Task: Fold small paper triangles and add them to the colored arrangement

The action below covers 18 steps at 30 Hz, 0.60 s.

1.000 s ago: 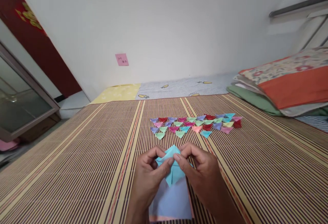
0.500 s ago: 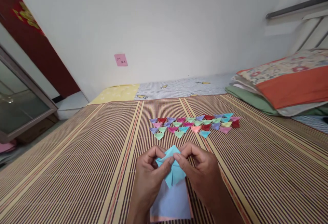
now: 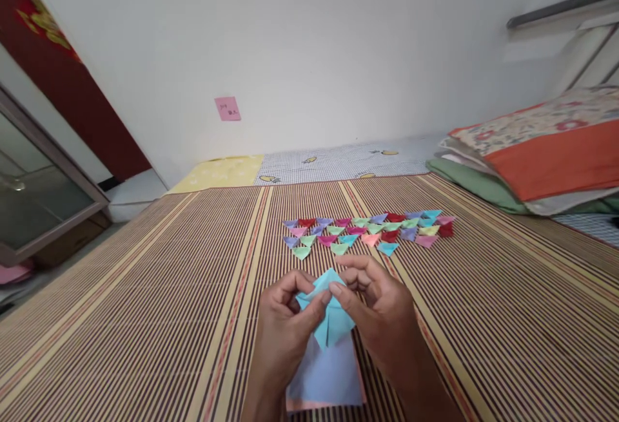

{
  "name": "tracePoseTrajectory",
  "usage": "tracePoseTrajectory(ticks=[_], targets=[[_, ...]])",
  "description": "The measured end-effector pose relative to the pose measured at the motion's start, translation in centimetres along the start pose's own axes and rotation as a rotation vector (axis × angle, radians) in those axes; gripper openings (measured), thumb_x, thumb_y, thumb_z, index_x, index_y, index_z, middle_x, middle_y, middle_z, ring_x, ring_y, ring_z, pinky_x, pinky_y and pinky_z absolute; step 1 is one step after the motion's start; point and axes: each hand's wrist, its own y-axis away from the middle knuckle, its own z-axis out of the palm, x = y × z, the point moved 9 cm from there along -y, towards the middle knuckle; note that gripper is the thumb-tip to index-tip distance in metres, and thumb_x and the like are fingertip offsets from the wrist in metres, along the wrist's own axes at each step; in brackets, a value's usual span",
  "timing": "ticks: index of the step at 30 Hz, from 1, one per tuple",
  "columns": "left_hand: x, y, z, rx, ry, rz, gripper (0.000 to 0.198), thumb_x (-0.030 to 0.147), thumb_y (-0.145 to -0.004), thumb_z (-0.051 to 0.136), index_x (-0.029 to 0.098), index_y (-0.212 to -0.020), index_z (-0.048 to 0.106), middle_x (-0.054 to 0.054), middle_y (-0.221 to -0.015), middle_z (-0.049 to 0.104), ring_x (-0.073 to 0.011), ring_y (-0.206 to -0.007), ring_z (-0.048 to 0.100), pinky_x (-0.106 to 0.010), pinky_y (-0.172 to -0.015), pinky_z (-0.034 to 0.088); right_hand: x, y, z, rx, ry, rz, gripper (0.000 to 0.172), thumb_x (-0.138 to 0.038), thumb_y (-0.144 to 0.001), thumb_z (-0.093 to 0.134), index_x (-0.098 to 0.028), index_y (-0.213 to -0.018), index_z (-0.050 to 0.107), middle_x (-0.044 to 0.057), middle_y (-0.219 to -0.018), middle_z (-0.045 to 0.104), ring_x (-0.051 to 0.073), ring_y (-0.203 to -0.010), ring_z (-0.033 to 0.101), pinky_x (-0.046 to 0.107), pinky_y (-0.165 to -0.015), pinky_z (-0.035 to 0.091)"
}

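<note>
A light-blue sheet of folding paper (image 3: 333, 319), partly folded with creases and flaps, is held up in front of me. My left hand (image 3: 287, 325) pinches its left side, thumb on the front and fingers curled behind. My right hand (image 3: 380, 312) has its thumb tip on the paper's upper right part. The right index finger is lifted off the sheet, while the other fingers curl near its right edge, their tips partly hidden. Beneath the hands lies a stack of square paper (image 3: 326, 377) with a bluish-purple sheet on top and a pinkish edge showing.
Rows of small folded paper triangles (image 3: 348, 231) in many colours lie on the striped mat (image 3: 159, 280) beyond my hands. Folded bedding (image 3: 556, 158) is piled at the right. A pink note (image 3: 227, 109) sticks to the white wall (image 3: 338, 55). A glass-panelled frame (image 3: 43, 177) stands at left.
My right index finger has lifted and stretched away from the paper's top, while the right thumb stays on it. The folded paper has shifted slightly right and up in view.
</note>
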Motion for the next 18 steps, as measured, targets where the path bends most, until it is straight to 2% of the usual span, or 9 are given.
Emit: tracePoseTrajectory(ticks=[3, 5, 9, 12, 15, 18], targets=[[0.0, 0.0, 0.0, -0.007, -0.004, 0.003, 0.032, 0.032, -0.077, 0.082, 0.016, -0.065, 0.058, 0.001, -0.067, 0.057, -0.0085, -0.057, 0.047, -0.018, -0.05, 0.037, -0.3, 0.1, 0.7, -0.1, 0.003, 0.004, 0.017, -0.034, -0.09, 0.065, -0.02, -0.095, 0.07, 0.003, -0.079, 0.071, 0.017, -0.07, 0.065, 0.027, -0.062, 0.051], [0.1, 0.1, 0.1, -0.015, -0.009, 0.008, 0.031, 0.031, -0.078, 0.081, 0.016, -0.065, 0.058, 0.001, -0.068, 0.058, -0.0089, -0.058, 0.048, -0.019, -0.05, 0.038, -0.5, 0.2, 0.8, -0.118, 0.02, -0.004, 0.019, -0.036, -0.091, 0.062, -0.019, -0.087, 0.07, 0.002, -0.075, 0.069, 0.016, -0.066, 0.061, 0.026, -0.058, 0.049], [0.3, 0.2, 0.1, -0.016, -0.013, 0.011, 0.027, 0.029, -0.077, 0.081, 0.016, -0.065, 0.061, 0.0, -0.07, 0.061, -0.01, -0.06, 0.052, -0.02, -0.052, 0.041, -0.9, 0.2, 0.0, -0.039, 0.089, -0.041, 0.02, -0.038, -0.092, 0.062, -0.02, -0.083, 0.067, 0.0, -0.069, 0.063, 0.015, -0.061, 0.055, 0.025, -0.053, 0.044], [0.8, 0.2, -0.2, 0.016, -0.004, 0.035, 0.021, 0.027, -0.077, 0.081, 0.016, -0.069, 0.065, -0.002, -0.075, 0.065, -0.0118, -0.065, 0.057, -0.021, -0.056, 0.047, -1.5, 0.2, -0.6, 0.016, 0.151, -0.112, 0.019, -0.036, -0.093, 0.062, -0.02, -0.083, 0.066, 0.0, -0.07, 0.062, 0.015, -0.061, 0.055, 0.026, -0.055, 0.045], [1.1, 0.2, -0.7, 0.066, -0.004, 0.067, 0.02, 0.026, -0.077, 0.082, 0.016, -0.07, 0.066, -0.004, -0.079, 0.068, -0.0123, -0.068, 0.06, -0.021, -0.059, 0.048, -1.9, 0.2, -0.7, 0.017, 0.168, -0.153, 0.018, -0.035, -0.093, 0.062, -0.021, -0.083, 0.065, 0.0, -0.071, 0.062, 0.015, -0.064, 0.056, 0.026, -0.058, 0.046], [1.2, 0.2, -1.1, 0.092, -0.005, 0.072, 0.018, 0.024, -0.076, 0.082, 0.016, -0.071, 0.067, -0.003, -0.077, 0.069, -0.0127, -0.069, 0.061, -0.021, -0.061, 0.049, -1.4, 0.1, -0.8, 0.0, 0.095, -0.108, 0.019, -0.036, -0.093, 0.063, -0.021, -0.083, 0.065, -0.001, -0.071, 0.061, 0.014, -0.062, 0.055, 0.024, -0.055, 0.045]])
